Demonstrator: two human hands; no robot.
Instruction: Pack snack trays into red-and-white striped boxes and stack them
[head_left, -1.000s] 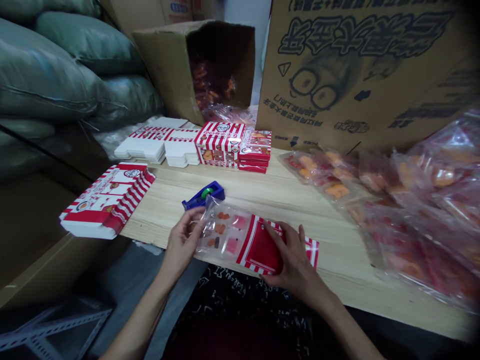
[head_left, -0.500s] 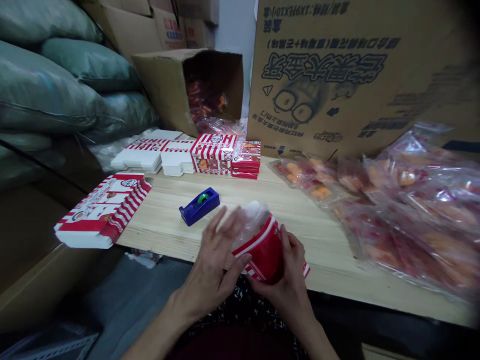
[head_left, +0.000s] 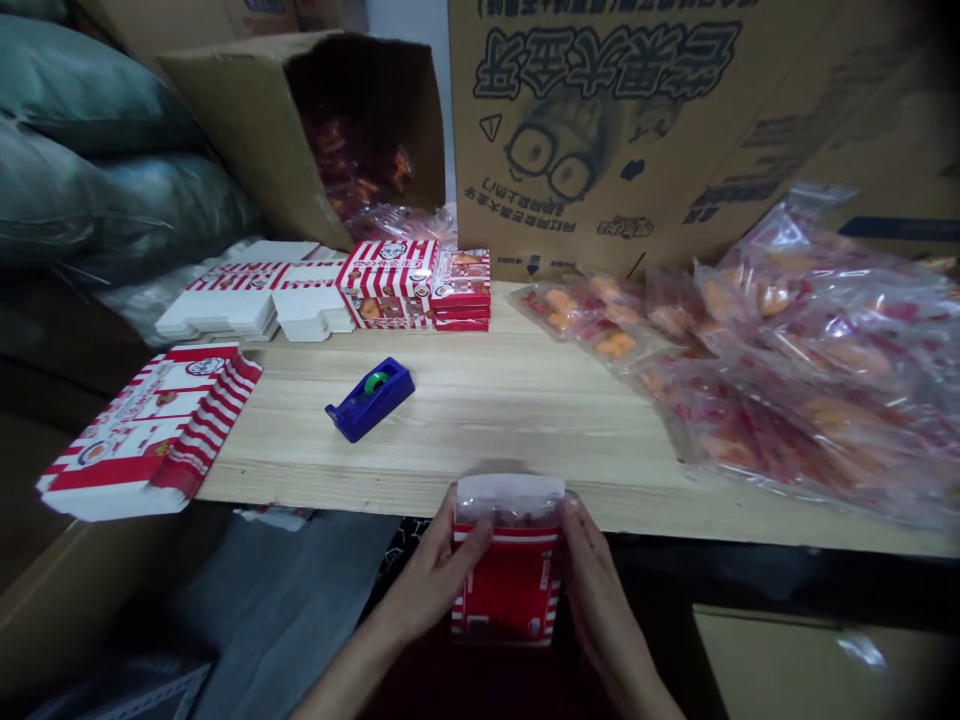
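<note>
Held at the lower centre of the frame, before the near edge of the table (head_left: 480,425): a red carton (head_left: 514,590) with striped borders, open end toward the table, white flap (head_left: 510,488) raised, clear plastic film (head_left: 517,519) showing in the mouth. At its left side, left hand (head_left: 439,565) — thumb across the front face near the opening, fingers clamped along the side wall. At its right side, right hand (head_left: 596,575) — fingers together, pressed along the opposite wall and upper corner. Left of centre, beyond the hands: blue tape dispenser (head_left: 371,400) with green roll (head_left: 376,383). At left, stack of flat striped cartons (head_left: 150,430); farther back, flat white-ended cartons (head_left: 217,310) beside standing striped boxes (head_left: 390,285). At right, heap of clear packets (head_left: 817,390) with orange and red contents. Behind, at upper left of centre, open cardboard box (head_left: 225,120) of similar packets; at upper right, large printed cardboard box (head_left: 585,220); at upper left, greenish sacks (head_left: 82,90).
</note>
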